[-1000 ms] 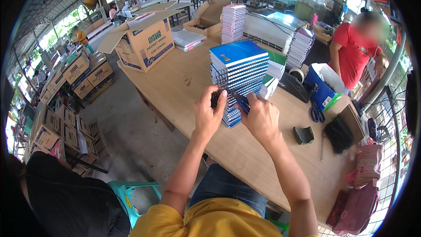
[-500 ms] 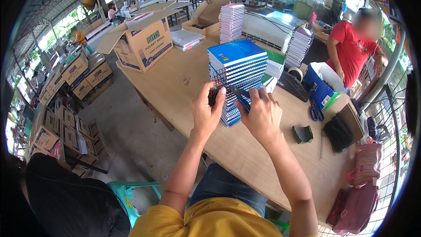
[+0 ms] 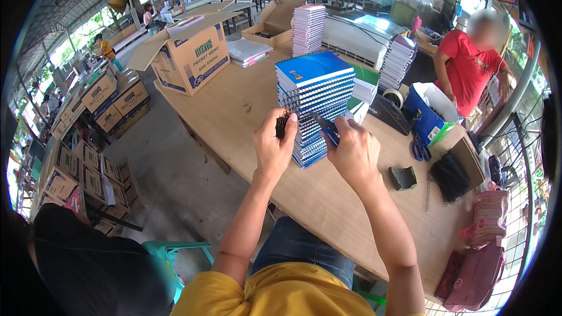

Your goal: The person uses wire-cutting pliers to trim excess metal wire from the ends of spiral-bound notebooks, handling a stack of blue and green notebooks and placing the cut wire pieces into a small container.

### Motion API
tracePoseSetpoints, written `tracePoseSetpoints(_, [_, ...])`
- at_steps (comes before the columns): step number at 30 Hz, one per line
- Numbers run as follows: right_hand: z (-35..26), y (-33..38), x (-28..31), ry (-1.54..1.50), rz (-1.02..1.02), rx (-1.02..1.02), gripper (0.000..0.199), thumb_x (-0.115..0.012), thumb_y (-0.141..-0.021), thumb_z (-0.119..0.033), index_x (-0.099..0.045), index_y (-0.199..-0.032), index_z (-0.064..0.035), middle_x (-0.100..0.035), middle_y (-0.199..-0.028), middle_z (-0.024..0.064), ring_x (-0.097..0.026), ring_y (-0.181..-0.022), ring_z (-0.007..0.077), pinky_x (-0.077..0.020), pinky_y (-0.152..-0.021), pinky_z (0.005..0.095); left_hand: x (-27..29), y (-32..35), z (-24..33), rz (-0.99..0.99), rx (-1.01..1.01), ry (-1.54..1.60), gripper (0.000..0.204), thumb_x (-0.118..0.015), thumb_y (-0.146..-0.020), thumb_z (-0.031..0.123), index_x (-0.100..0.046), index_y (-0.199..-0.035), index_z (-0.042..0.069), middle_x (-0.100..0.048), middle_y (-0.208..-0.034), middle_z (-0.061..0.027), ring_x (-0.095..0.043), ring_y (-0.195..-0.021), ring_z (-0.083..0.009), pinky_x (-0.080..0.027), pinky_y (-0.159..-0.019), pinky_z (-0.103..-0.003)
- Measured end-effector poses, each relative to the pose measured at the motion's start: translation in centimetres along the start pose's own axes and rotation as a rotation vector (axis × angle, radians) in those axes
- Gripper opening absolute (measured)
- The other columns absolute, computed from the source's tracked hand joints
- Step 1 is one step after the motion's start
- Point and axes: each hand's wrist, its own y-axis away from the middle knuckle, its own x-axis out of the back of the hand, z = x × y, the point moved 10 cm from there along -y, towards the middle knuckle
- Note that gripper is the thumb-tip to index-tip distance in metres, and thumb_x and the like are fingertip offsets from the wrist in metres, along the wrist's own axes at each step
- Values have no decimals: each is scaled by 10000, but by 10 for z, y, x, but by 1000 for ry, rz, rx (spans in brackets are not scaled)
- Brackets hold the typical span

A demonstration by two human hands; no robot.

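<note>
Left hand [image 3: 275,143] pinching dark spiral [image 3: 283,124], right hand [image 3: 351,149] closed on blue-handled tool [image 3: 328,130]; both vs tall notebook stack [image 3: 316,105]. Risk: nudge topples stack.

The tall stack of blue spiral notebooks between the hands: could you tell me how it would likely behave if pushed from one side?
The stack of blue spiral notebooks is tall and narrow, so a high push would probably tip it. The covers look smooth, so upper books may slide. With so many books, it is probably heavy. The left hand and right hand touch its lower part.
</note>
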Motion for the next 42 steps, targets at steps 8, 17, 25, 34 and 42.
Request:
tracePoseSetpoints(8, [-12,-7,8,119,3,-3,359,-761,-794,-334,-602,-918,-37,-631,-895,125,-650,-859,313,-524,-738,466,-4,-6,13,-39,65,3,173,-664,-943,166,-637,-1002,5,-681,-852,-42,-582,-738,-70,-487,-669,-242])
tracePoseSetpoints(17, [-21,-10,3,149,8,30,363,-755,-801,-342,-607,-915,-31,-641,-866,139,-667,-816,325,-532,-697,458,2,-8,13,2,-11,-20,146,-690,-900,126,-640,-981,16,-695,-833,-134,-677,-695,-213,-514,-614,-323])
tracePoseSetpoints(25, [-13,-17,-2,30,-50,20,249,-757,-794,-222,-635,-861,-15,-679,-781,180,-678,-721,365,-531,-634,448,-2,-7,11,-32,-13,-26,181,-673,-919,180,-609,-986,24,-680,-836,-171,-696,-726,-318,-527,-612,-369])
tracePoseSetpoints(34, [-9,-7,17,-16,18,58,307,-794,-777,-260,-630,-870,-17,-654,-749,132,-632,-634,311,-486,-572,378,5,-3,-6,4,102,110,122,-664,-938,133,-619,-947,20,-581,-698,22,-490,-638,-22,-399,-561,-210])
tracePoseSetpoints(42, [136,92,14,-1080,-177,-406,336,-765,-807,-285,-630,-864,17,-614,-679,68,-614,-640,168,-452,-557,309,2,23,-29,-57,458,505,195,-621,-979,220,-604,-966,26,-561,-762,-3,-489,-604,-55,-361,-505,-210])
